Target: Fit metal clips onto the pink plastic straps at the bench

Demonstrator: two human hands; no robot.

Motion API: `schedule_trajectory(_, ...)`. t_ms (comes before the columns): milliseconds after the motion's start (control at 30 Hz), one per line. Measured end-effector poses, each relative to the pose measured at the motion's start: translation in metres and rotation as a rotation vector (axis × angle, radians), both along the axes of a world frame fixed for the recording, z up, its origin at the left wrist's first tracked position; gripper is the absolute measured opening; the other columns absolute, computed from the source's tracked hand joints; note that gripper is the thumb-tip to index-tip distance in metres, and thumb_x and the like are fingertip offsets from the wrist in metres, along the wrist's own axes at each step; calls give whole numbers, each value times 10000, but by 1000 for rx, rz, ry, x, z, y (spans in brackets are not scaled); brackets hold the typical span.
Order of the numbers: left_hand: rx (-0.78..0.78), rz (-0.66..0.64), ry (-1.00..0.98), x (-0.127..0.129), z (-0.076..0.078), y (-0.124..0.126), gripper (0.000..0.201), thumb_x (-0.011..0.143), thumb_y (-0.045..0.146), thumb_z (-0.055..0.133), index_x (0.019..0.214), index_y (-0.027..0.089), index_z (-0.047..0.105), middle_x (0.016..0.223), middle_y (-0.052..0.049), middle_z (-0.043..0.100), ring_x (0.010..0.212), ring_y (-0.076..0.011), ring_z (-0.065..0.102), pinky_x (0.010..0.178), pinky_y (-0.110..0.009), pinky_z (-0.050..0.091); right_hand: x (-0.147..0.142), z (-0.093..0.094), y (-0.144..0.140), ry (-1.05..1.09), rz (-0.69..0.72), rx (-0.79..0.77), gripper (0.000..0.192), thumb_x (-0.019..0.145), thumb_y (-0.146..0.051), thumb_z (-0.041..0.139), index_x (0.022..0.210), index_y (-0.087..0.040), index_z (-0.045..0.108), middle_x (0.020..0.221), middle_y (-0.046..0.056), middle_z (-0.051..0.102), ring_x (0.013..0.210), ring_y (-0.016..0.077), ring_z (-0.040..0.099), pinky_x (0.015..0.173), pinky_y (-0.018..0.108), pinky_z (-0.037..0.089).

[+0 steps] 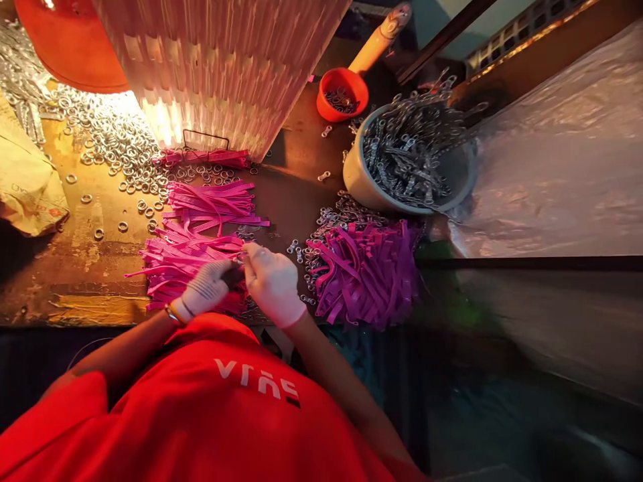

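Note:
My left hand [207,288], in a pale glove with dark fingertips, is closed near the table's front edge. Its fingers meet those of my right hand [274,281], also gloved and pinched shut. Whatever is between the fingertips is too small and covered to make out. Under and behind my left hand lies a heap of pink straps [175,251], some ends reaching to my fingers. Behind that is another bunch of pink straps [211,197]. To the right of my right hand, a larger pile of purple-pink straps [372,271] hangs over the table's edge, beside small metal double-ring links [295,248].
Loose metal rings [118,144] spread across the left of the table [286,181]. A corrugated translucent sheet [226,67] and an orange lamp shade [75,47] stand over the back. A grey bucket [358,171] of metal links and a small red-orange cup [325,100] are right.

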State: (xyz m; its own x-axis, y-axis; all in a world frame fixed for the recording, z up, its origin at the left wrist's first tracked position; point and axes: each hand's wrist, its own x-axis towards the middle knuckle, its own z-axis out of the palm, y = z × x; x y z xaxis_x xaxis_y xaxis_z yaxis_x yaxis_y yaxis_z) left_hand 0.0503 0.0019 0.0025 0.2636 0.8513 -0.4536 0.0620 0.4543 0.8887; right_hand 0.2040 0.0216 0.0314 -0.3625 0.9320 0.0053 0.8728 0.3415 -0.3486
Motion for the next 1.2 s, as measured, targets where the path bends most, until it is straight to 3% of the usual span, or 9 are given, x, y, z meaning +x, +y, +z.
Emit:
schedule_trajectory(100,-65,23,-67,-16,1,8,362,865,488,709,741,177,573,575,21,519,472,-82,418,445,-211,298,14,-5,-7,56,-19,-61,290,1048,-263,459,1174,-178,706,986,98,784,881,220,690,765,299,415)
schedule_trajectory(233,-224,41,-203,-20,5,4,417,797,534,760,739,179,547,575,28,507,422,-67,406,398,-202,280,17,-8,-17,-14,46,-119,290,1042,-255,471,1175,-174,716,993,92,792,845,211,698,730,296,404)
schedule_trajectory(400,-207,56,-197,-13,3,-4,394,809,497,756,728,177,540,559,37,484,416,-59,398,391,-194,267,8,-8,-22,-171,126,-90,322,1043,-233,440,1147,-124,724,906,128,762,772,226,667,688,333,361)
schedule_trajectory(500,-198,71,-202,-14,4,-5,406,802,507,758,729,178,531,566,42,478,424,-59,400,400,-196,278,7,-8,-24,-146,137,-113,306,1034,-218,449,1146,-132,720,913,118,759,787,227,666,695,334,363)
schedule_trajectory(700,-58,-79,-77,-20,10,-5,377,862,524,677,789,171,566,557,43,488,456,-79,400,445,-214,307,10,-10,-30,-7,64,-172,278,1047,-248,455,1140,-181,709,949,70,775,836,197,672,732,292,384)
schedule_trajectory(900,380,-232,356,-15,10,4,204,889,298,578,738,162,601,732,-44,638,660,-139,507,597,-253,374,13,-22,-22,-153,78,0,319,1059,-244,398,1137,-124,682,886,121,732,765,216,617,686,339,323)
schedule_trajectory(1067,206,-356,172,-23,0,6,205,892,255,492,726,167,575,616,1,563,552,-120,467,548,-237,366,18,-23,-23,-153,200,9,331,1066,-255,388,1145,-134,685,898,109,735,748,209,598,681,352,309)
schedule_trajectory(1200,340,-409,271,-27,-10,8,136,823,146,537,817,142,673,771,-26,685,689,-144,555,671,-246,432,17,-25,-27,-177,165,-7,327,1061,-253,394,1107,-141,697,895,105,742,742,206,598,672,348,297)
